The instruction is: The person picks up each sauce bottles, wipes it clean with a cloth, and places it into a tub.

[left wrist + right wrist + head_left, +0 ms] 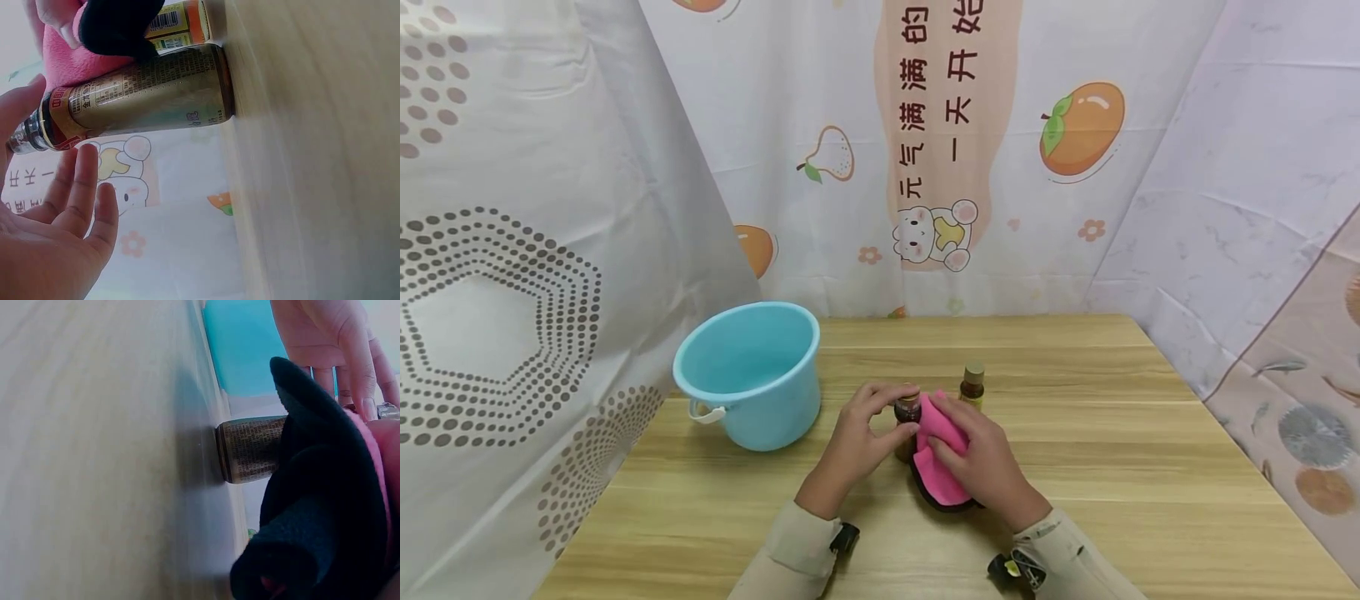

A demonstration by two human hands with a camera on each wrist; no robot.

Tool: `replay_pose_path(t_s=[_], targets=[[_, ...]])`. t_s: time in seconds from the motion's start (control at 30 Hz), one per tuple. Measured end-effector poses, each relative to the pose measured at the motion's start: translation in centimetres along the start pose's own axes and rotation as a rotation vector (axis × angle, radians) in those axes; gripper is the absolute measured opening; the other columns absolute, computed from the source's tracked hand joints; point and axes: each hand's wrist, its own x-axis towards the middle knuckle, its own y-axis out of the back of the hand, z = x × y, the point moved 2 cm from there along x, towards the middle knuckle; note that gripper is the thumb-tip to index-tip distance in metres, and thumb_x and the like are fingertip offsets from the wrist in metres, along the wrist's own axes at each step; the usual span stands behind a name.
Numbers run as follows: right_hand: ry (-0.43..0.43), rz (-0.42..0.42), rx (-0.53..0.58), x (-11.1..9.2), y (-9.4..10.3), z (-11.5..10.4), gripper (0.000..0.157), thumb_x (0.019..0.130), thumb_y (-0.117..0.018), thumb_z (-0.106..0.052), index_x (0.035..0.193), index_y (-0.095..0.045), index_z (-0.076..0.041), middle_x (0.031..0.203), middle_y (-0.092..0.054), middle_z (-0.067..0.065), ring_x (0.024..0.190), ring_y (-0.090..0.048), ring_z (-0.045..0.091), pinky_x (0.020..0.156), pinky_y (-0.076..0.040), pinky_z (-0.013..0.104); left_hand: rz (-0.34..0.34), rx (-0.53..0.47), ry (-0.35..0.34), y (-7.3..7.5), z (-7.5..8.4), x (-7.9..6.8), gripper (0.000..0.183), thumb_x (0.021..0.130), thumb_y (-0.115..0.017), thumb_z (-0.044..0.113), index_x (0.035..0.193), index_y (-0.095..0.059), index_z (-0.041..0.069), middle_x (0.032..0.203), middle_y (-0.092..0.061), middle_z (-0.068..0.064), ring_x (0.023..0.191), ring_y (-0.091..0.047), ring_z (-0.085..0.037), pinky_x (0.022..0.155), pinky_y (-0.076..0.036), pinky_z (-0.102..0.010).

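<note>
A brown bottle (pixel 907 407) with a dark neck and a printed gold label stands upright on the table. My left hand (pixel 859 435) holds it near the top, index finger over the cap and thumb at the neck; its other fingers spread loosely in the left wrist view. My right hand (pixel 987 457) grips a pink cloth (pixel 942 475) with a black underside (pixel 312 487), pressed against the bottle's side. Behind the cloth stands a second bottle (pixel 973 385) with a tan cap and yellow label, its lower part hidden in the head view.
A light blue bucket (pixel 777 408) with a white handle stands at the left of the wooden table (pixel 1112 450). Printed curtains (pixel 835 242) hang behind the table and along both sides.
</note>
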Motion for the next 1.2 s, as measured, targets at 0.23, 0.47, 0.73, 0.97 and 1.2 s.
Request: replay_pose_path(t_s=[0.23, 0.47, 0.73, 0.97, 1.2], targets=[[-0.049, -0.07, -0.027, -0.24, -0.2, 0.3, 0.061, 0.087, -0.085, -0.019, 0.143, -0.063, -0.017, 0.139, -0.066, 0.005, 0.112, -0.067, 0.018, 0.086, -0.061, 0.038, 0.005, -0.014, 0.003, -0.08, -0.03, 0.01, 0.049, 0.091, -0.081, 0.029, 0.137, -0.066, 0.035, 0.128, -0.061, 0.008, 0.119, -0.058, -0.012, 0.093, -0.053, -0.049], [-0.112, -0.137, -0.055, -0.37, -0.42, 0.47, 0.061, 0.086, -0.086, -0.019, 0.142, -0.064, -0.015, 0.136, -0.067, 0.004, 0.103, -0.066, 0.014, 0.082, -0.058, 0.035, 0.002, -0.007, 0.025, -0.16, 0.04, -0.01, 0.047, 0.093, -0.079, 0.028, 0.136, -0.065, 0.041, 0.128, -0.062, 0.012, 0.119, -0.059, -0.01, 0.093, -0.053, -0.045], [-0.118, -0.141, -0.072, -0.25, -0.46, 0.46, 0.057, 0.088, -0.084, -0.021, 0.142, -0.065, -0.016, 0.135, -0.068, 0.001, 0.105, -0.065, 0.012, 0.085, -0.058, 0.036, 0.024, 0.011, -0.01, -0.15, 0.07, 0.0, 0.045, 0.093, -0.079, 0.026, 0.136, -0.068, 0.029, 0.127, -0.065, 0.011, 0.117, -0.061, -0.011, 0.09, -0.056, -0.046], [-0.048, -0.056, -0.034, -0.17, -0.17, 0.33, 0.057, 0.088, -0.084, -0.023, 0.142, -0.064, -0.018, 0.138, -0.066, 0.0, 0.112, -0.066, 0.013, 0.087, -0.06, 0.038, 0.017, 0.022, -0.02, -0.07, -0.08, 0.03, 0.045, 0.093, -0.079, 0.024, 0.136, -0.068, 0.03, 0.126, -0.065, 0.014, 0.114, -0.061, -0.008, 0.089, -0.056, -0.043], [0.008, 0.027, -0.009, -0.08, -0.07, 0.17, 0.058, 0.087, -0.085, -0.02, 0.141, -0.065, -0.016, 0.139, -0.066, 0.003, 0.117, -0.067, 0.017, 0.087, -0.062, 0.039, 0.017, 0.022, -0.042, 0.02, 0.1, 0.1, 0.044, 0.093, -0.079, 0.021, 0.135, -0.068, 0.029, 0.124, -0.066, 0.013, 0.11, -0.063, -0.009, 0.088, -0.057, -0.044]])
